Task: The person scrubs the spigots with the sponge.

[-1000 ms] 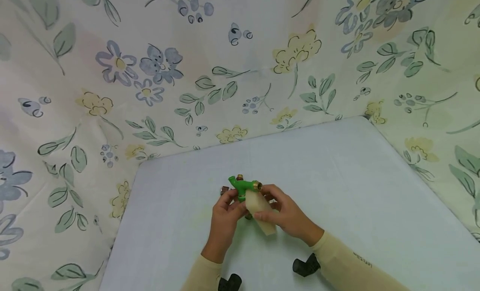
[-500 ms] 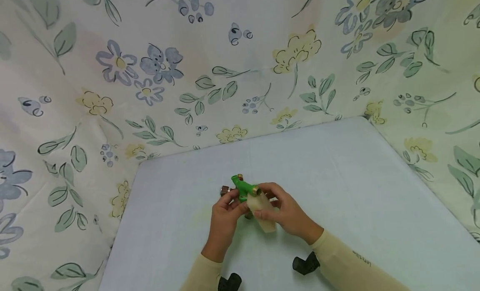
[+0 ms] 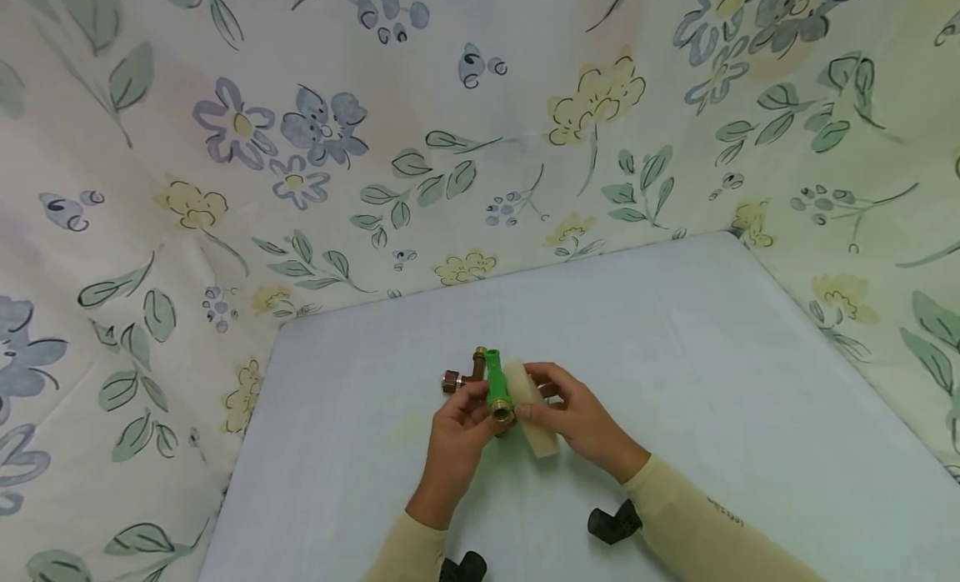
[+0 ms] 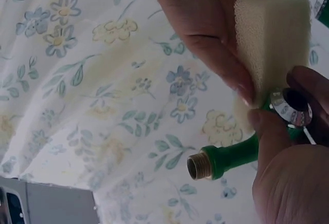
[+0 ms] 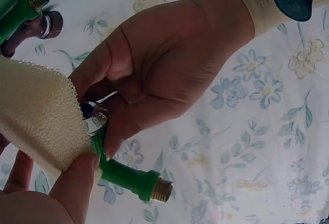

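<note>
My left hand (image 3: 453, 449) pinches a green tap (image 3: 496, 382) above the table, its brass threaded end tipped towards the head camera. A chrome part of the tap (image 4: 291, 107) shows by the left thumb in the left wrist view. In my right hand (image 3: 588, 419) is a cream sponge block (image 3: 542, 436), held between thumb and fingers. The sponge (image 5: 41, 111) lies against the green tap's body (image 5: 126, 175) in the right wrist view. Just behind the left hand, a brown tap (image 3: 477, 367) lies on the table, partly hidden.
Another green tap (image 5: 15, 21) lies near the brown one (image 5: 31, 33) in the right wrist view. The white table (image 3: 337, 415) is backed by floral cloth (image 3: 420, 165). Black wrist devices (image 3: 615, 522) sit at both wrists.
The green tap has turned in my left hand: its brass end swung from pointing right to pointing towards the head camera. The sponge has shifted to the tap's right side, uncovering more of it.
</note>
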A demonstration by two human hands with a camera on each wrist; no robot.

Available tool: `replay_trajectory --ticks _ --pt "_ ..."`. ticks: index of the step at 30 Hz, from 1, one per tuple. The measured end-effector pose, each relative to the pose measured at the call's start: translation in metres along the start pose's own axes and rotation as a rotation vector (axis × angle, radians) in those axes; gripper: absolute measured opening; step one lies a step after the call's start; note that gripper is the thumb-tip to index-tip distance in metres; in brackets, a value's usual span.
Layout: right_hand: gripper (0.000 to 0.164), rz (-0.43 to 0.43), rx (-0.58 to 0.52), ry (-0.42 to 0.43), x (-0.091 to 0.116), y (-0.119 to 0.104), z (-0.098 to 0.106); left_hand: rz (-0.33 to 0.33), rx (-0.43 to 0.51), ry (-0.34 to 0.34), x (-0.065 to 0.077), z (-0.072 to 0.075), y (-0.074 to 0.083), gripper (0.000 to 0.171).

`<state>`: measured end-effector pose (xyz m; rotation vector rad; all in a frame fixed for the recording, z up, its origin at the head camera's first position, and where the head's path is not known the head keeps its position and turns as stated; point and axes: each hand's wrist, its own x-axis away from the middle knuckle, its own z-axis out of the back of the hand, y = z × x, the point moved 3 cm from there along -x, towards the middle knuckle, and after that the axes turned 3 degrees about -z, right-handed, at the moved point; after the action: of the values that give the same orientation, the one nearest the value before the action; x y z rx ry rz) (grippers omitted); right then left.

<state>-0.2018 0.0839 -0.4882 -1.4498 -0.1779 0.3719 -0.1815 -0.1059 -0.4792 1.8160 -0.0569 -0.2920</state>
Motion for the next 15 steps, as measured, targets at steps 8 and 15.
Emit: replay_trajectory --ticks 8,15 --pt "0.051 0.027 -0.006 -0.014 0.005 -0.004 -0.007 -0.013 -0.061 0.109 -0.003 0.005 -0.004 0.041" --pt "0.056 0.130 0.005 -0.067 0.008 -0.020 -0.013 -0.008 -0.050 0.155 -0.002 0.009 -0.005 0.044"
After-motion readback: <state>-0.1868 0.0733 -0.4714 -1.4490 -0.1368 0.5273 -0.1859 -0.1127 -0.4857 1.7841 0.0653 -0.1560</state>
